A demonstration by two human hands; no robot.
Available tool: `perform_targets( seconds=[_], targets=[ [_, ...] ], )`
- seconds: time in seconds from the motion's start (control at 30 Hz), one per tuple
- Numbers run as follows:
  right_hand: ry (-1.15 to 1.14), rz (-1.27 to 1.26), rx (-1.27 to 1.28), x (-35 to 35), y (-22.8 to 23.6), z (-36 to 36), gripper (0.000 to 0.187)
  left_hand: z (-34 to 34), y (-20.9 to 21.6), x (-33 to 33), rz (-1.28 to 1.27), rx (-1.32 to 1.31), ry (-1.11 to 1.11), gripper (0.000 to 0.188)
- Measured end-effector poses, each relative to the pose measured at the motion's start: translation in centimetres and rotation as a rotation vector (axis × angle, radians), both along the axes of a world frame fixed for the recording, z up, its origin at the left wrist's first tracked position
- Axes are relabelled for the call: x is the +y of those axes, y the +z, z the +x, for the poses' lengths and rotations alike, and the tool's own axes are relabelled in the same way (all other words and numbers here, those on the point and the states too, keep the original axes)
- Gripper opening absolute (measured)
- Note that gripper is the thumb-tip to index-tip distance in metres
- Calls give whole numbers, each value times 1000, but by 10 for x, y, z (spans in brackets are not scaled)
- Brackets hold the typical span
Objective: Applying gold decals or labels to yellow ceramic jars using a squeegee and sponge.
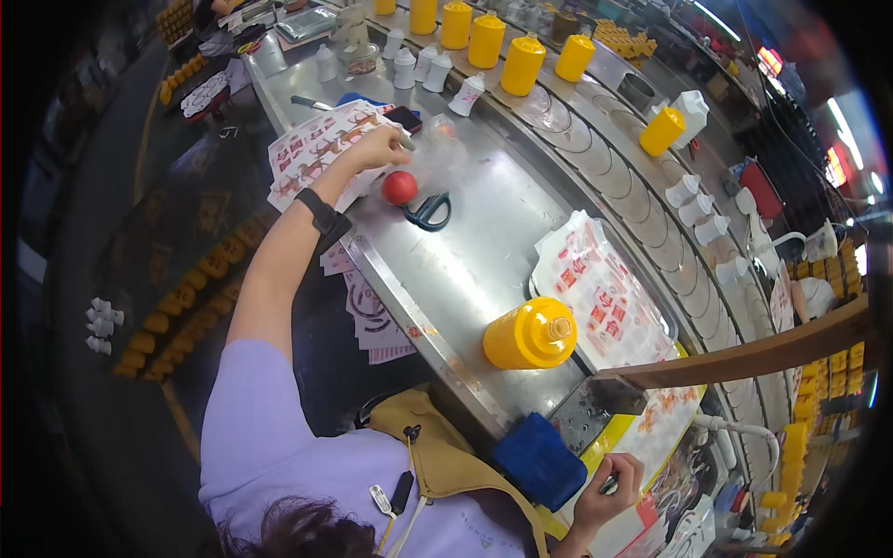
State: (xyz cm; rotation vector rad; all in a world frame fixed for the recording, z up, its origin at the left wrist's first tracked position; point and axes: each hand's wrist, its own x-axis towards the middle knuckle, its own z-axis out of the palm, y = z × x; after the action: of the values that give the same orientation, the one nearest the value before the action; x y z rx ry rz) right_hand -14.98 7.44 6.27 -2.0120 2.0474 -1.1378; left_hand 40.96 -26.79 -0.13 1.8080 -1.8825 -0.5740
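Note:
My left hand (379,149) reaches over printed decal sheets (321,153) with red markings and brown figures. Its fingers are curled beside a crumpled clear plastic bag (445,160); what they pinch is hidden. Just below that hand sit a red ball (400,188) and a dark teal handle-like loop (429,212). Low on the right, my right hand (609,488) is closed around a small dark object (608,484) too covered to name. Between my hands a glossy yellow bottle (528,335) with a narrow neck stands on the metal table. A folded dark blue cloth (539,460) lies left of my right hand.
Beyond the steel table (484,186) runs a curved conveyor (642,214) carrying yellow bottles (523,65). White bottles (404,70) stand at the far end. A tray of wet red-printed sheets (605,298) lies at right. A wooden bar (744,349) juts across the lower right.

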Motion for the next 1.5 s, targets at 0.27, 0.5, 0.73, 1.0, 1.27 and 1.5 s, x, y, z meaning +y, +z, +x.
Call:
perform_targets(
  seconds=[0.27, 0.5, 0.73, 1.0, 1.27, 1.5],
  targets=[
    [9, -70, 8, -3, -5, 2, 5, -21, -9, 7, -229, 720, 237, 21],
    [28, -38, 29, -3, -6, 1, 5, -33, -2, 2, -56, 1259, 249, 31],
    [-16, -13, -31, 2, -9, 5, 5, -15, -57, -22, -40, 1340, 703, 28],
    [-10, -6, -34, 2, -9, 6, 4, 19, -90, -50, 22, 368, 540, 26],
    [-31, -12, -80, 3, -10, 10, 5, -4, -78, -54, 126, 458, 299, 34],
    [22, -47, -43, 0, -9, 4, 8, 19, -130, -83, -207, 1300, 358, 19]
  ],
)
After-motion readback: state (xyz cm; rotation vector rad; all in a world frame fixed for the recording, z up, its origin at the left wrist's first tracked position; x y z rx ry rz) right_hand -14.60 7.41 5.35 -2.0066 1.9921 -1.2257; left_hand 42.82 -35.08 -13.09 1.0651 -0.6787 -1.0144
